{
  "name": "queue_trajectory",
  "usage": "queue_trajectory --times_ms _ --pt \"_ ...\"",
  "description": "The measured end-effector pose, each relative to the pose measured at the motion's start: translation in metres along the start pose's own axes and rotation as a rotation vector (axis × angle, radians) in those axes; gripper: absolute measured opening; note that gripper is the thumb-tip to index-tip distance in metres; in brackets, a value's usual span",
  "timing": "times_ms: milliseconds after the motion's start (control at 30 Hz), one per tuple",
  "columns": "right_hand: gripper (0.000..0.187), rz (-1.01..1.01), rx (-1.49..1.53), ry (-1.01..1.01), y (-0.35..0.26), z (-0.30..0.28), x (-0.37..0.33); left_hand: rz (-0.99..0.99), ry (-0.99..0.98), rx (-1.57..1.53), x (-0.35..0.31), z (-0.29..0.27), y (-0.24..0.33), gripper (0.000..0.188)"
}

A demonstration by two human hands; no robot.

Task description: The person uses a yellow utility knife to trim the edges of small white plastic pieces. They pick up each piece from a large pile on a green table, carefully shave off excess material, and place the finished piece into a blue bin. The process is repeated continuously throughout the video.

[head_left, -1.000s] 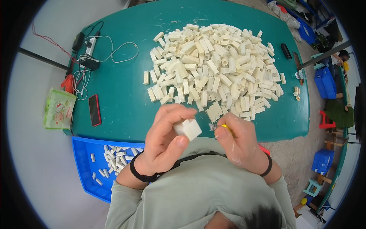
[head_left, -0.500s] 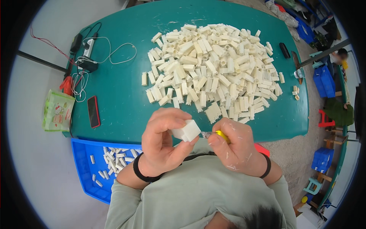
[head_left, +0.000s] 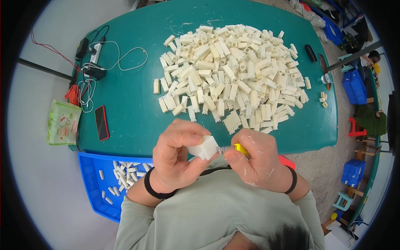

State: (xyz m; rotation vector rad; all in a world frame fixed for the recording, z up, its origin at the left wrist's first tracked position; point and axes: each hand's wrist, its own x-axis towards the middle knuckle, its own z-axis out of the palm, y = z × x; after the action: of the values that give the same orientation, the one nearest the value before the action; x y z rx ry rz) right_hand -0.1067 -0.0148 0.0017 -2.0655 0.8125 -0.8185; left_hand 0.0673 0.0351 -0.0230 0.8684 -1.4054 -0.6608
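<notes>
Between the thumb and fingers of my left hand is a white rectangular plastic piece, its end face turned to the right. My right hand is closed round a yellow-handled utility knife. The knife's short blade reaches left to the edge of the white piece, with thin shavings around it. Shavings also cling to the back of my right hand. Beyond both hands, a large heap of cream-white hollow plastic pieces, many with ragged ends, lies on the green table.
A blue tray at lower left holds several white pieces. On the table's left are a red-edged phone, a power strip with cables and a green-white bag. At right lie a black case and a clear bottle.
The white piece has tilted and shifted slightly down in my left hand. My right hand has moved a little left, and shavings now show at the blade.
</notes>
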Motion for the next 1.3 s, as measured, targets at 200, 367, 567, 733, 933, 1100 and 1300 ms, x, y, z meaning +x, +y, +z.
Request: queue_trajectory --times_ms 200,367,567,733,933,1100,1300 --pt "0.03 0.06 0.0 0.056 0.0044 -0.0014 0.0003 -0.023 -0.124 -0.025 0.0009 -0.0018 0.007 0.04" --pt "0.029 0.03 0.038 0.007 0.0019 -0.0082 -0.0029 -0.124 -0.056 -0.018 -0.0013 -0.0039 0.0038 0.038" --pt "0.03 -0.021 0.024 -0.01 0.0017 -0.0044 -0.0055 -0.104 0.007 -0.014 -0.0042 -0.0016 0.0039 0.041" --pt "0.031 -0.05 -0.002 -0.03 0.0013 -0.0051 -0.0058 -0.069 0.01 0.009 -0.0051 -0.002 0.0029 0.042" --pt "0.032 -0.073 -0.046 -0.027 0.0001 -0.0062 -0.0063 -0.047 0.016 0.038 -0.0047 -0.0015 0.004 0.042" --pt "0.032 -0.091 -0.041 -0.018 0.0011 -0.0051 -0.007 -0.046 0.023 0.043 -0.0052 -0.0011 0.0057 0.041" --pt "0.033 -0.091 -0.068 -0.014 0.0021 -0.0057 -0.0055 -0.09 -0.007 0.015 -0.0058 -0.0018 0.0076 0.039"
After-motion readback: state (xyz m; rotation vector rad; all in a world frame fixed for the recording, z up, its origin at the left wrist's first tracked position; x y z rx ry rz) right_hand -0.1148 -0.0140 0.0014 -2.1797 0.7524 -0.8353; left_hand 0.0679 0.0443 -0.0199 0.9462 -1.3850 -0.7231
